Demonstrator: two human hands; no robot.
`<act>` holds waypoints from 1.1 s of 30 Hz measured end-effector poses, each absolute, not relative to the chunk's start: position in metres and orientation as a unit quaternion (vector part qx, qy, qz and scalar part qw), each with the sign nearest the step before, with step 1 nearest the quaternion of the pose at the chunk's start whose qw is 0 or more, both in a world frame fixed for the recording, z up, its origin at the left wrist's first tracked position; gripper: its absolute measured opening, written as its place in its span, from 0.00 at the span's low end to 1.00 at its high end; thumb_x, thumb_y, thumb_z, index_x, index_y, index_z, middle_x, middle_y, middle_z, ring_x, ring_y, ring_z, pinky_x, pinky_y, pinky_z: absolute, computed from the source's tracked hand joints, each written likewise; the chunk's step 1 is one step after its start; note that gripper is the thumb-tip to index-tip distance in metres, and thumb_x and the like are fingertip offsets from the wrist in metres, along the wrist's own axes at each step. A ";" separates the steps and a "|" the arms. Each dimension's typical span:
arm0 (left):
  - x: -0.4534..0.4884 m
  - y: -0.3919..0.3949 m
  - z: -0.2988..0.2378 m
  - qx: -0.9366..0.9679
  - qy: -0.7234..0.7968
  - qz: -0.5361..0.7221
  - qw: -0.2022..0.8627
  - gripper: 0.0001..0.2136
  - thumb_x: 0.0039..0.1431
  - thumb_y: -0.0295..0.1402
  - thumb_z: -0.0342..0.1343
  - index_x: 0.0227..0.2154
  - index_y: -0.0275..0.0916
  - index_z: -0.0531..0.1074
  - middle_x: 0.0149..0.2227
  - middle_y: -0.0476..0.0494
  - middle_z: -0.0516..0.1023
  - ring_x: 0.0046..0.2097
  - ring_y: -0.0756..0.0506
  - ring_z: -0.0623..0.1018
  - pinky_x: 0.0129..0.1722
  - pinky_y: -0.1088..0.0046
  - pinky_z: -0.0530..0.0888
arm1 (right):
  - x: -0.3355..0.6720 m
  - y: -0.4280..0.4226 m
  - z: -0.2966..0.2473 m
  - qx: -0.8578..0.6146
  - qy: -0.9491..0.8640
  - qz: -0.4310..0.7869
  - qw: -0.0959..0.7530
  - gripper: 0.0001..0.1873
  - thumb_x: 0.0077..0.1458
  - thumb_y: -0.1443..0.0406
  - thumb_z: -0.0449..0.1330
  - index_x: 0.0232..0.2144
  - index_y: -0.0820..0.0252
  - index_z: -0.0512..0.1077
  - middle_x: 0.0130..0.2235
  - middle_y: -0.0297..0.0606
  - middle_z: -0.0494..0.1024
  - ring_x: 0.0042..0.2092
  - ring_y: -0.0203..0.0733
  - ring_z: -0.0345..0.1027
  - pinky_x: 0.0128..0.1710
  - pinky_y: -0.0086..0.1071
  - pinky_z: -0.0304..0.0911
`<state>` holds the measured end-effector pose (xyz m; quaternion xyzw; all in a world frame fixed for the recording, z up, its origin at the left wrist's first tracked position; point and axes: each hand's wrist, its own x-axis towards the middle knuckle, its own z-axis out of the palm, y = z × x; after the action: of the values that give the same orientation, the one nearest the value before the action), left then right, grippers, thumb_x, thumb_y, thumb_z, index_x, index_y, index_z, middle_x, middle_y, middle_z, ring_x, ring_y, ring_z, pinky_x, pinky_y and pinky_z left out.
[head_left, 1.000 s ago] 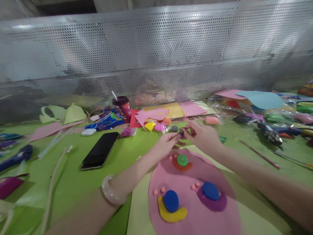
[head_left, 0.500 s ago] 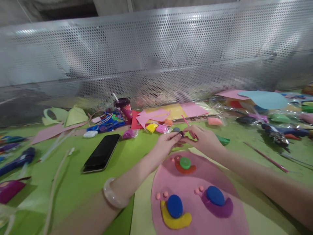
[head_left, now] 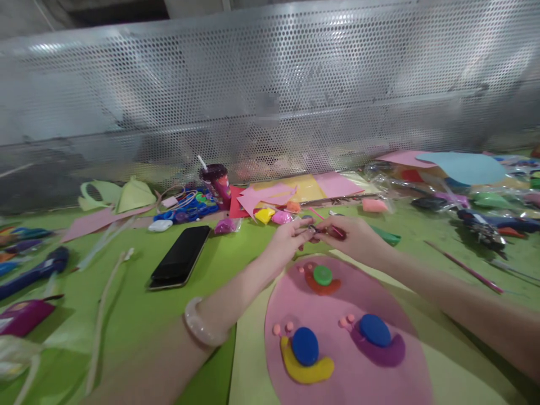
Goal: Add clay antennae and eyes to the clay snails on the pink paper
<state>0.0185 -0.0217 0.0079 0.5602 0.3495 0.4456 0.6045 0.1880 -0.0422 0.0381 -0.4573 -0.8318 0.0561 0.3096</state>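
Observation:
Above the top of a pink paper oval point(head_left: 346, 301), my two hands meet at the fingertips. My left hand point(head_left: 289, 237) pinches a small dark piece point(head_left: 312, 229), too small and blurred to name. My right hand point(head_left: 358, 239) is closed, its fingertips at the same piece, with a thin pink stick point(head_left: 317, 213) showing at its fingers. On the oval lie three snail-like clay figures: a yellow body point(head_left: 306, 368) with a blue disc, a purple body point(head_left: 379, 354) with a blue disc, and an orange body point(head_left: 324, 288) with a green disc. Pale paper lies under the oval.
A black phone point(head_left: 180, 257) lies left of my hands. Behind stand a dark lidded cup point(head_left: 216, 183) with a straw, blue scissors point(head_left: 189, 209) and clay packets point(head_left: 282, 217). A pink-handled thin tool point(head_left: 464, 266) lies right. A perforated metal panel point(head_left: 270, 95) borders the table.
My hands stay together, but my fingers have shifted around the small dark piece. The pink stick in my right hand has tipped lower. The whole view has shifted slightly.

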 end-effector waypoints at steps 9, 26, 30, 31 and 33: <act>0.012 -0.020 0.003 0.557 0.319 0.397 0.656 0.15 0.48 0.44 0.61 0.31 0.36 0.72 0.29 0.47 0.76 0.24 0.54 0.71 0.18 0.81 0.57 | 0.184 -0.048 0.041 -0.462 -0.821 0.042 0.333 0.11 0.53 0.61 0.56 0.32 0.62 0.75 0.21 0.33 0.70 0.21 0.34 0.58 0.22 0.28 0.54; 0.018 -0.011 0.009 0.548 0.338 0.396 0.655 0.11 0.47 0.38 0.61 0.30 0.36 0.72 0.32 0.44 0.79 0.28 0.54 0.70 0.21 0.81 0.59 | 0.213 -0.013 0.031 -0.548 -0.706 0.064 0.444 0.10 0.50 0.59 0.55 0.28 0.60 0.69 0.22 0.33 0.70 0.24 0.35 0.62 0.26 0.29 0.59; 0.021 -0.017 0.011 0.569 0.343 0.365 0.652 0.08 0.49 0.35 0.58 0.30 0.35 0.71 0.32 0.43 0.79 0.28 0.53 0.72 0.21 0.80 0.60 | 0.218 -0.011 0.032 -0.564 -0.712 -0.031 0.417 0.08 0.51 0.61 0.54 0.27 0.59 0.67 0.17 0.28 0.63 0.19 0.33 0.57 0.21 0.27 0.53; 0.022 -0.018 0.011 0.582 0.346 0.361 0.641 0.07 0.50 0.34 0.57 0.30 0.35 0.71 0.32 0.43 0.79 0.28 0.52 0.72 0.21 0.80 0.60 | 0.217 -0.012 0.032 -0.565 -0.715 -0.057 0.408 0.08 0.51 0.61 0.54 0.27 0.59 0.67 0.16 0.28 0.62 0.19 0.33 0.56 0.21 0.27 0.52; 0.025 -0.020 0.010 0.606 0.355 0.362 0.613 0.07 0.53 0.34 0.55 0.30 0.35 0.71 0.34 0.42 0.79 0.28 0.52 0.73 0.20 0.80 0.60 | 0.214 -0.016 0.030 -0.566 -0.716 -0.108 0.393 0.09 0.53 0.60 0.54 0.27 0.59 0.68 0.16 0.28 0.62 0.18 0.32 0.55 0.19 0.26 0.50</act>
<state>0.0253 -0.0204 0.0105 0.6061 0.3545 0.3620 0.6132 0.2138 -0.0156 0.0303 -0.5665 -0.7161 -0.1085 0.3932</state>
